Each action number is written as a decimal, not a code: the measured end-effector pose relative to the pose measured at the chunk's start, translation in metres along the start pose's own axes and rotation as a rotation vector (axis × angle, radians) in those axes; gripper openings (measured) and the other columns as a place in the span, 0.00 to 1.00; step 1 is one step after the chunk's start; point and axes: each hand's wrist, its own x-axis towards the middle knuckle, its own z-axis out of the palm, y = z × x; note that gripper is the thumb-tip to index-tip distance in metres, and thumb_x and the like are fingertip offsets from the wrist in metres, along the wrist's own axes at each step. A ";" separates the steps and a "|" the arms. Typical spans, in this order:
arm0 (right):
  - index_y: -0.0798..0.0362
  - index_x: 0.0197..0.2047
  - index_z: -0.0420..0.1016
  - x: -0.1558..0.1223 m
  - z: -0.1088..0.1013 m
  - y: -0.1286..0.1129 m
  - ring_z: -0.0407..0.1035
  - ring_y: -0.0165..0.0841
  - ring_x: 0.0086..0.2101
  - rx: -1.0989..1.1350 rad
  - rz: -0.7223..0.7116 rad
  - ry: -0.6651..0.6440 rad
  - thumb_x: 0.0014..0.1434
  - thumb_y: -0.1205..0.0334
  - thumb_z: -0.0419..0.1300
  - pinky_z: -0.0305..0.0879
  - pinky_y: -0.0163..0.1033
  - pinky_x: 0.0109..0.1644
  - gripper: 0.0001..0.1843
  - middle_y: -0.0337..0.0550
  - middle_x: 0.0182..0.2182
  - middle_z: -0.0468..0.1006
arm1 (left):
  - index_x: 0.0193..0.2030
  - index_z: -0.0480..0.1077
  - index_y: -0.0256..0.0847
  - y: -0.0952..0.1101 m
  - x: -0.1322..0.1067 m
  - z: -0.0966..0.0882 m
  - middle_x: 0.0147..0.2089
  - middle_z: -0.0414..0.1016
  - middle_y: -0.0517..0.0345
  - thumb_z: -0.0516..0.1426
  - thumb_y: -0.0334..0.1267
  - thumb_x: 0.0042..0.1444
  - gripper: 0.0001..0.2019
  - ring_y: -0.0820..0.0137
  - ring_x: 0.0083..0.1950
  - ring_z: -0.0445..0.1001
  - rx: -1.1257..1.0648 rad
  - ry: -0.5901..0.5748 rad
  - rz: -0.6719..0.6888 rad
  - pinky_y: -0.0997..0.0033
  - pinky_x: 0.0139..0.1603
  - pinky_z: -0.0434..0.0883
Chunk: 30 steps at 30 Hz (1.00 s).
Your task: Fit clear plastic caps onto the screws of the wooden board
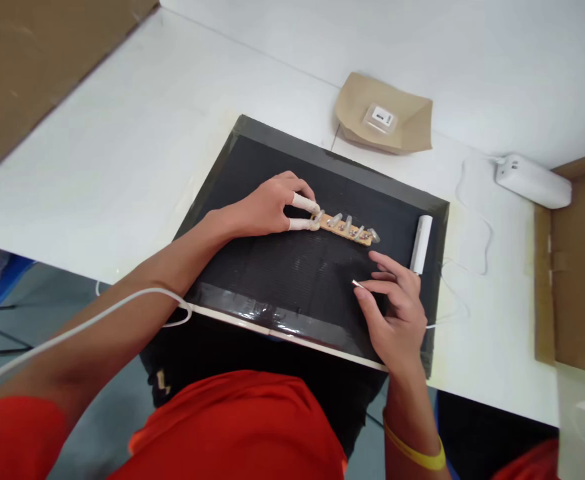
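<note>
Pinching slim piece (pixel 357 284), my right hand (pixel 398 310) is risking drops through fingertip-only hold; my left hand (pixel 275 205) is clamping wooden strip (pixel 346 231).

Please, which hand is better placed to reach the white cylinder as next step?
Probably the right hand: it is close to the white cylinder, though it pinches a small slim piece. The left hand is farther away, holding one end of the wooden strip.
</note>
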 end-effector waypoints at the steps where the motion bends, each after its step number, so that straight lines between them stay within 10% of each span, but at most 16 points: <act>1: 0.48 0.41 0.78 0.000 0.000 0.000 0.71 0.37 0.53 -0.001 0.000 0.001 0.63 0.69 0.67 0.73 0.49 0.54 0.07 0.46 0.59 0.77 | 0.46 0.84 0.46 0.000 0.000 -0.001 0.49 0.82 0.54 0.68 0.44 0.59 0.10 0.62 0.52 0.75 -0.005 -0.005 -0.005 0.59 0.58 0.72; 10: 0.48 0.40 0.77 -0.006 0.005 -0.001 0.71 0.36 0.52 0.017 0.022 -0.011 0.63 0.68 0.67 0.73 0.47 0.53 0.05 0.46 0.58 0.78 | 0.62 0.77 0.47 0.011 -0.001 -0.008 0.58 0.78 0.52 0.74 0.52 0.48 0.34 0.58 0.59 0.74 -0.063 -0.040 -0.122 0.55 0.65 0.71; 30: 0.47 0.39 0.77 -0.014 0.013 0.000 0.71 0.38 0.51 0.045 -0.014 0.004 0.64 0.67 0.67 0.74 0.49 0.51 0.05 0.46 0.57 0.79 | 0.42 0.82 0.47 0.018 0.048 -0.036 0.53 0.80 0.56 0.70 0.52 0.50 0.16 0.54 0.60 0.73 0.212 -0.367 0.117 0.53 0.66 0.62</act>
